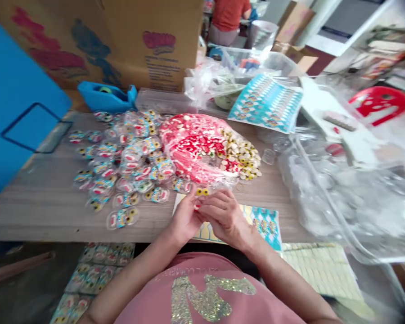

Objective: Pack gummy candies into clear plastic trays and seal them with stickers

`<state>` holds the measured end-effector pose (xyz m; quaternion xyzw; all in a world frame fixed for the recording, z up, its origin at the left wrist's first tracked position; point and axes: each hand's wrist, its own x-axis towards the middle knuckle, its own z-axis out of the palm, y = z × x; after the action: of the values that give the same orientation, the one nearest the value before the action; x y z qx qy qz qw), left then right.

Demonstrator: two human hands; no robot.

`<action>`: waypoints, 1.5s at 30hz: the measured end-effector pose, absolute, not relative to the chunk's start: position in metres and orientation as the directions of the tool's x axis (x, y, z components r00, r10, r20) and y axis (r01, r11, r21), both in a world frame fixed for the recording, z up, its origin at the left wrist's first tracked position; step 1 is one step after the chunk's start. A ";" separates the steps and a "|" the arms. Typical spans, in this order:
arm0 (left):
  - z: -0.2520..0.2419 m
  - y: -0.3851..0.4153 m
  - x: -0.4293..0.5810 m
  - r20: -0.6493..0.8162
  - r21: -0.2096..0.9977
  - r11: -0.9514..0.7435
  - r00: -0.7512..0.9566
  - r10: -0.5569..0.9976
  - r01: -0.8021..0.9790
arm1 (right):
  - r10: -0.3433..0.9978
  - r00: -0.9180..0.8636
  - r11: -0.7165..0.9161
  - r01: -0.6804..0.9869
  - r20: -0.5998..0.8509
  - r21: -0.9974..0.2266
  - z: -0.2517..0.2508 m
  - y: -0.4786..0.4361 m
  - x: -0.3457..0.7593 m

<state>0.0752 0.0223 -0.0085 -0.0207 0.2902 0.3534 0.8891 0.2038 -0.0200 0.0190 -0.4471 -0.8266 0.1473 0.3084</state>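
Observation:
Between my two hands is a small clear plastic case with two yellow eye pieces (202, 191) and a bit of red showing. My left hand (186, 215) holds its left side, fingers closed around it. The fingers of my right hand (224, 216) are bent together over its lower part, and what they pinch is hidden. Under both hands lies a sticker sheet (266, 227), partly peeled on the left, with blue labels on the right. Just beyond is an open plastic bag (185, 155) of red and white pieces and yellow eye pieces (248, 157).
Many filled clear cases (131, 157) are heaped at the left. A blue tape dispenser (104, 96) stands by a large carton (121, 40). More sticker sheets (266, 103) lie at the back. A clear bin (310, 189) of plastic shells is at the right. A person in red (227, 18) is behind.

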 end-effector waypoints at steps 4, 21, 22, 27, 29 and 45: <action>-0.005 0.022 0.073 -0.552 0.210 0.768 0.575 0.604 -0.606 | 0.872 -0.359 0.486 0.716 0.332 -0.502 0.012 -0.023 0.194; -0.007 0.021 0.071 -0.498 0.116 0.739 0.605 0.621 -0.663 | 0.911 -0.293 0.375 0.882 0.289 -0.286 0.017 -0.028 0.190; -0.008 0.021 0.069 -0.498 0.119 0.749 0.613 0.613 -0.652 | 0.913 -0.290 0.365 0.894 0.286 -0.260 0.016 -0.028 0.188; -0.010 0.028 0.067 -0.569 0.169 0.740 0.548 0.612 -0.651 | 0.915 -0.273 0.334 0.926 0.298 -0.175 0.008 -0.030 0.183; -0.009 0.029 0.070 -0.591 0.174 0.749 0.540 0.599 -0.640 | 0.899 -0.280 0.361 0.910 0.338 -0.205 0.006 -0.032 0.185; -0.031 0.023 0.066 -0.567 0.423 0.758 0.507 0.649 -0.496 | 0.954 0.235 -0.136 0.891 0.185 -0.433 0.007 -0.133 0.343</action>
<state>0.0659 0.0228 -0.0310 0.1032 0.3689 0.3322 0.8619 0.3435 -0.1331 0.0068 -0.7505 -0.6148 0.0674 0.2330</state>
